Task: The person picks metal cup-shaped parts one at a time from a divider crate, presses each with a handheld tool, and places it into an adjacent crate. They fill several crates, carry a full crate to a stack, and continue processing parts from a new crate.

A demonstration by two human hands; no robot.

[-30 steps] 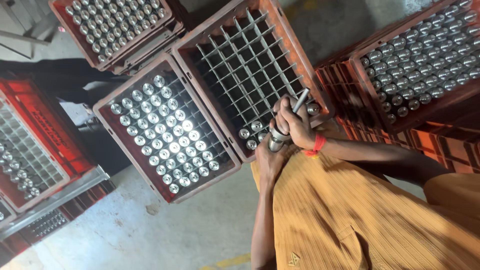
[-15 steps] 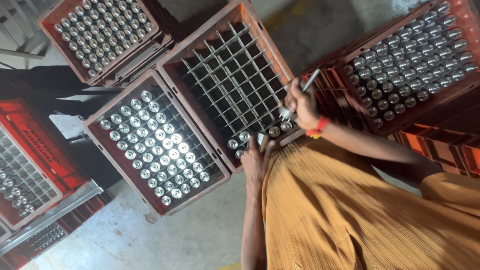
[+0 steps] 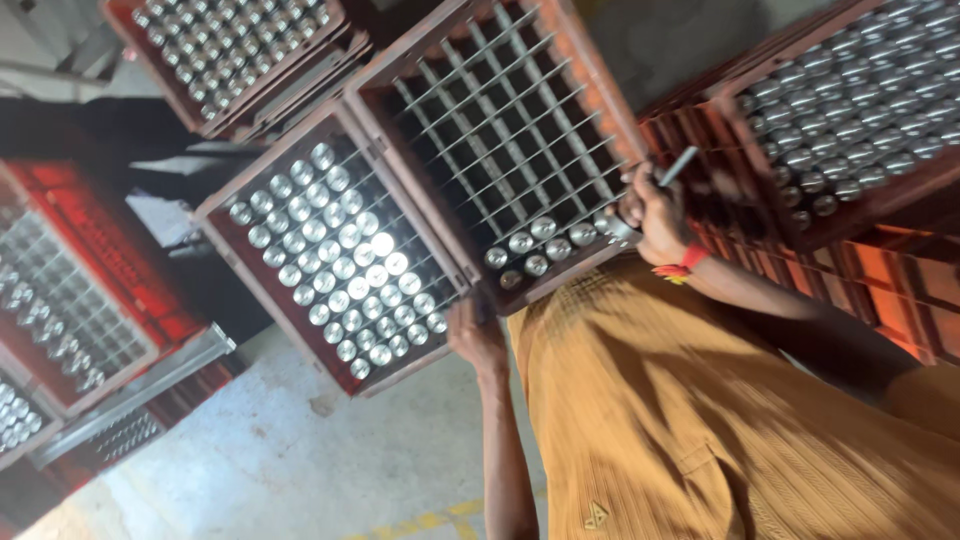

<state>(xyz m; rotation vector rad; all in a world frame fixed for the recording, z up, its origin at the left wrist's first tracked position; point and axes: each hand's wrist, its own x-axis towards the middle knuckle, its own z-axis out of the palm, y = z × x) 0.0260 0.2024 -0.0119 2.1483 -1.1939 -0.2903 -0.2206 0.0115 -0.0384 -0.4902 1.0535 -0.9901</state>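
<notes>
A slim silver metal rod sticks out at one o'clock from the right hand, fingers closed round it, over the mostly empty brown gridded crate — a few shiny caps inside. At seven o'clock, the left hand grips the crate's corner.

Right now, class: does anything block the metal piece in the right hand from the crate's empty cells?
Nothing visible does. The right hand holds the metal piece at the crate corner, beside open cells; only the nearest cells are filled.
</notes>
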